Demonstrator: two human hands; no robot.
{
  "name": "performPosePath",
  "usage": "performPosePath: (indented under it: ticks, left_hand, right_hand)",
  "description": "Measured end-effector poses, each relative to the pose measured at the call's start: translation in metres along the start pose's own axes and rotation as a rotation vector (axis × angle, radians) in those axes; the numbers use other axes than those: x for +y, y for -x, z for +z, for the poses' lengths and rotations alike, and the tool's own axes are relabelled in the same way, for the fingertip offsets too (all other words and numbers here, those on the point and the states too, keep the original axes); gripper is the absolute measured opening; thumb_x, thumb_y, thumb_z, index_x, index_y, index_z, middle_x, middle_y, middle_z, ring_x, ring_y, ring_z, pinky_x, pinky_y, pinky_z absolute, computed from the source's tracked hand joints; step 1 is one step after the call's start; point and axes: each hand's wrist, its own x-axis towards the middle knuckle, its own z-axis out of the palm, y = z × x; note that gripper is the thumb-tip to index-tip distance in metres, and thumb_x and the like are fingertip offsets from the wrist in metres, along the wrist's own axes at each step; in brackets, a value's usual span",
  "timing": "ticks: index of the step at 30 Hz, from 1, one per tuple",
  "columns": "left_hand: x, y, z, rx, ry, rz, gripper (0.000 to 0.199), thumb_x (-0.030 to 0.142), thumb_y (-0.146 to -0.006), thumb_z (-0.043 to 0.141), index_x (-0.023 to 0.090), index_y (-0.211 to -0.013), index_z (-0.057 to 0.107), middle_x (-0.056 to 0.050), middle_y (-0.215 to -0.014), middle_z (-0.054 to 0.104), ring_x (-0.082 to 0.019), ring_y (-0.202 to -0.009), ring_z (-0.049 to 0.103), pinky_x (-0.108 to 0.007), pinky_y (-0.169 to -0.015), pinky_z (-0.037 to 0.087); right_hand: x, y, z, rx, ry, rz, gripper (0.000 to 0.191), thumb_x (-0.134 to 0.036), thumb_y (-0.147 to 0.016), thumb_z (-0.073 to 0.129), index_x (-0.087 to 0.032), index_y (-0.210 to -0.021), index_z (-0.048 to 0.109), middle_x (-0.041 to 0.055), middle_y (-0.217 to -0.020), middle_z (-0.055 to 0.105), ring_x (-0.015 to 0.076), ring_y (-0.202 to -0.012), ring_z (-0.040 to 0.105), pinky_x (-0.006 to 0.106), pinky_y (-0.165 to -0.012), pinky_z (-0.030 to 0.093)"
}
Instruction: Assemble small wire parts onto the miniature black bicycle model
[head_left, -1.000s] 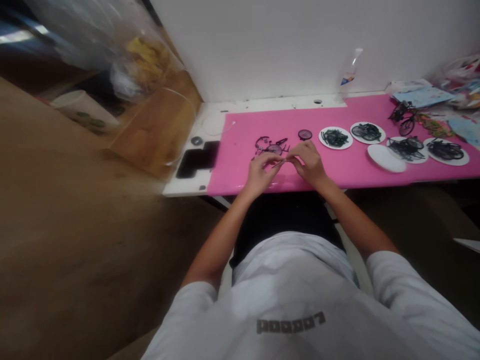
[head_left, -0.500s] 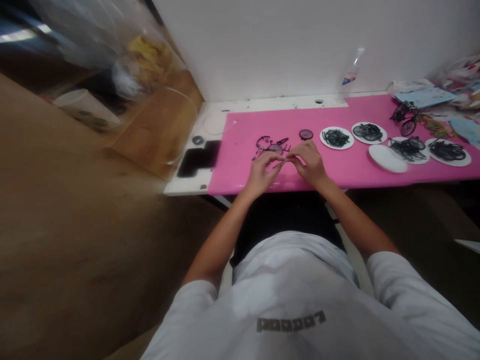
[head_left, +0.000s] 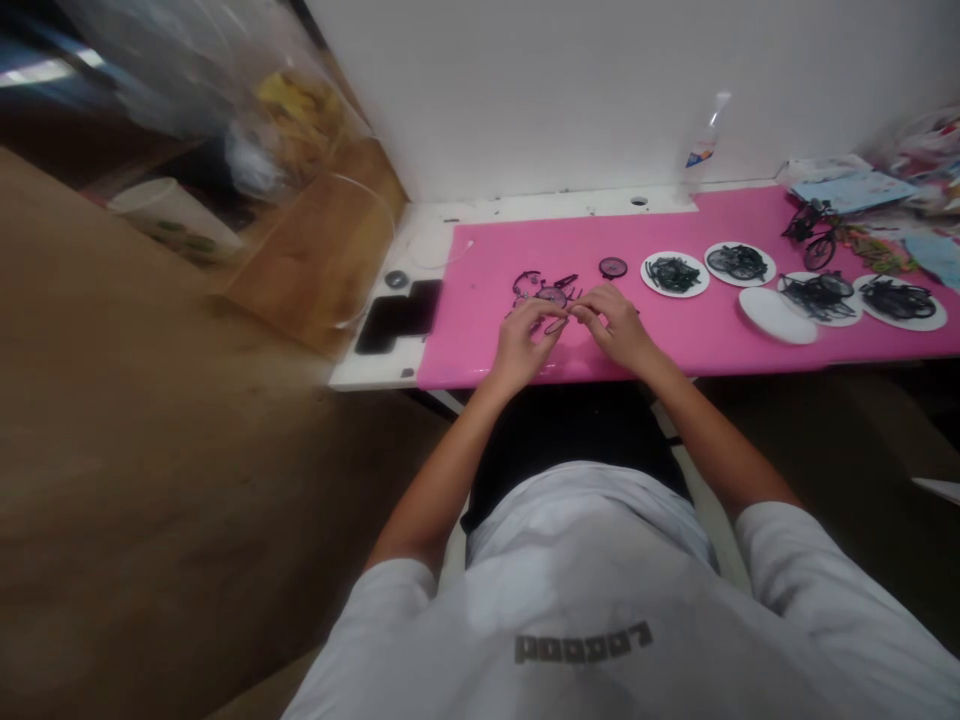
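Note:
Over the pink mat [head_left: 480, 350], the fingertips of both my hands meet around a small dark plastic part [head_left: 556, 326]. My left hand [head_left: 523, 338] is closed on it in a pinch, and my right hand [head_left: 616, 324] pinches at its right end, which the fingers mostly hide. Just beyond my left hand lie loose black pieces of a miniature bicycle [head_left: 527, 283], including a spoked wheel [head_left: 553, 297]. Another small wheel [head_left: 613, 267] rests flat beyond my right hand.
White plates [head_left: 675, 291] of black parts stand on the right, with a white lid-like disc [head_left: 778, 316] among them. A small black bicycle model [head_left: 816, 235] is behind. Dark flat devices [head_left: 397, 318] lie at the left; a clear bottle [head_left: 703, 145] stands by the wall.
My fingers have shifted slightly, and the small dark part has turned a little between them. My right hand's fingertips sit a bit lower. Everything else stays in place.

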Motion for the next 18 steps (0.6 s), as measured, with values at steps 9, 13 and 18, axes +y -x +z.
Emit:
performPosePath:
  ticks: [9,13,18]
  left_hand:
    - [0.005,0.001,-0.002,-0.026,0.023,0.014,0.026,0.046,-0.097,0.081,0.024,-0.111,0.079,-0.012,-0.118,0.079,-0.026,-0.117,0.072,-0.04,-0.094,0.061]
    - [0.005,0.0,-0.001,-0.012,0.097,-0.012,0.025,0.047,-0.103,0.074,0.023,-0.109,0.08,-0.012,-0.117,0.079,-0.025,-0.118,0.073,-0.041,-0.098,0.06]
    - [-0.007,0.0,0.005,0.004,0.177,-0.148,0.029,0.052,-0.102,0.074,0.023,-0.102,0.08,-0.011,-0.113,0.08,-0.022,-0.111,0.075,-0.039,-0.096,0.063]
  right_hand:
    - [-0.009,-0.002,-0.001,0.087,-0.11,0.064,0.043,-0.064,-0.11,0.059,-0.029,-0.11,0.083,0.0077,-0.106,0.079,0.025,-0.102,0.069,0.043,-0.089,0.058]
    - [-0.01,-0.002,0.0,0.094,-0.113,0.066,0.039,-0.062,-0.11,0.061,-0.03,-0.11,0.084,0.0075,-0.105,0.079,0.0245,-0.1,0.069,0.042,-0.088,0.06]
    - [-0.012,-0.001,0.004,0.099,-0.097,0.06,0.034,-0.057,-0.11,0.064,-0.029,-0.109,0.083,0.0073,-0.103,0.078,0.025,-0.098,0.068,0.044,-0.087,0.06]
